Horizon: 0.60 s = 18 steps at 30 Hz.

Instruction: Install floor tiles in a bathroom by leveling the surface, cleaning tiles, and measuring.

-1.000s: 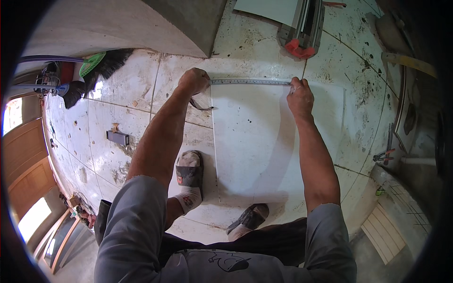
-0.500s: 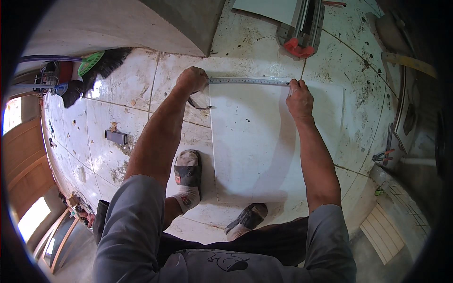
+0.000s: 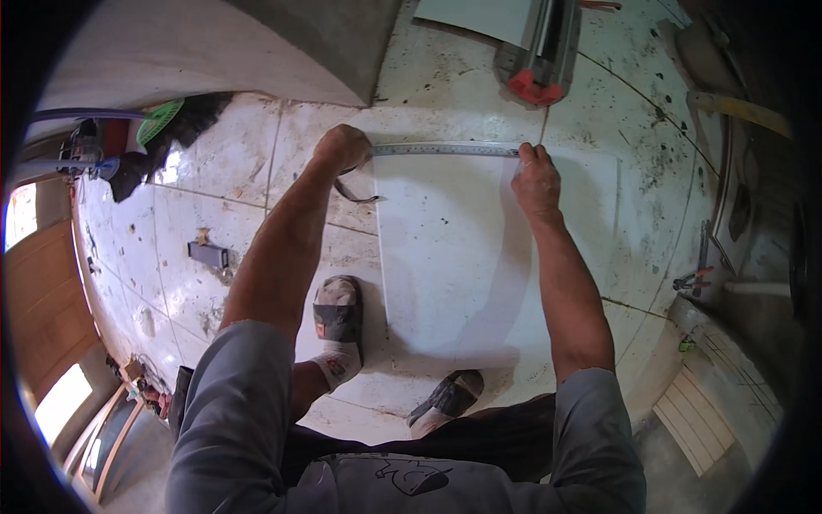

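Note:
A large white tile [image 3: 454,265] lies flat on the floor in front of me. Across its far edge stretches the pale blade of a tape measure [image 3: 445,150]. My left hand [image 3: 342,148] is closed at the tile's far left corner, around the left end of the tape; a dark strap [image 3: 355,193] hangs below it. The fingers hide whatever else is in that hand. My right hand [image 3: 538,176] pinches the tape's right end, a short way in from the tile's far right corner. Its fingertips cover the tape's tip.
A tile cutter [image 3: 539,60] with red end parts stands beyond the tile, a white sheet [image 3: 475,17] at its side. Brooms [image 3: 171,128] lie far left, near a grey block [image 3: 208,254]. Pliers [image 3: 693,279] with red handles rest at the right. My feet [image 3: 338,317] are beside the tile.
The whole view has shifted slightly. Both hands keep the same grip on the tape, at the same places along the tile's far edge.

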{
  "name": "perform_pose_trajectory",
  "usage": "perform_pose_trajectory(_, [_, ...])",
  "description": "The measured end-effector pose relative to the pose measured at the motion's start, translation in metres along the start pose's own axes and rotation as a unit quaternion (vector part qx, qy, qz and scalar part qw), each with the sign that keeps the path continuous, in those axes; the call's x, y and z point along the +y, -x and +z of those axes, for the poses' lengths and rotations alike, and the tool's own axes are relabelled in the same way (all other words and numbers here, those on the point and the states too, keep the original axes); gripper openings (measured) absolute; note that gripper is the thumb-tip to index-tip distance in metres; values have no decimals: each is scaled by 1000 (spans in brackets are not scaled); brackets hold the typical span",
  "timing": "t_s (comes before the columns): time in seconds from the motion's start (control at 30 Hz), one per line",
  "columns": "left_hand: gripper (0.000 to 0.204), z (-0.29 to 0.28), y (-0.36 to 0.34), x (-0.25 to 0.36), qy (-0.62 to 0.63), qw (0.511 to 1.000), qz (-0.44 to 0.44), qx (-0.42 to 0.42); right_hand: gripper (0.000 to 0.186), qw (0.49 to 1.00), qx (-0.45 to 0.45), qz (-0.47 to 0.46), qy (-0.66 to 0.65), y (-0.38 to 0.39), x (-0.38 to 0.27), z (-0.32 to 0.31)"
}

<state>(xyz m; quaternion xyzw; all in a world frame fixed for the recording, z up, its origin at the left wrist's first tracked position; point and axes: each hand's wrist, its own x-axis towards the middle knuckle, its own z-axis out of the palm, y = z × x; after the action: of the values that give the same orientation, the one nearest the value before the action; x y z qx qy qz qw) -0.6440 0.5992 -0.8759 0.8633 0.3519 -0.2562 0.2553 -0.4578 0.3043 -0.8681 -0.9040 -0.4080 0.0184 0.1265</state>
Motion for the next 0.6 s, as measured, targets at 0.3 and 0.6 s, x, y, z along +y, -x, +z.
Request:
perform_pose_trajectory(0.3, [20,-6,12,8,83,996,-42,6,21,999,34,11,-32,5,2,6])
perform_pose_trajectory(0.6, [19,-5,13,14,98,994,-54,5,24,998,38,28,-48,-17,5,12])
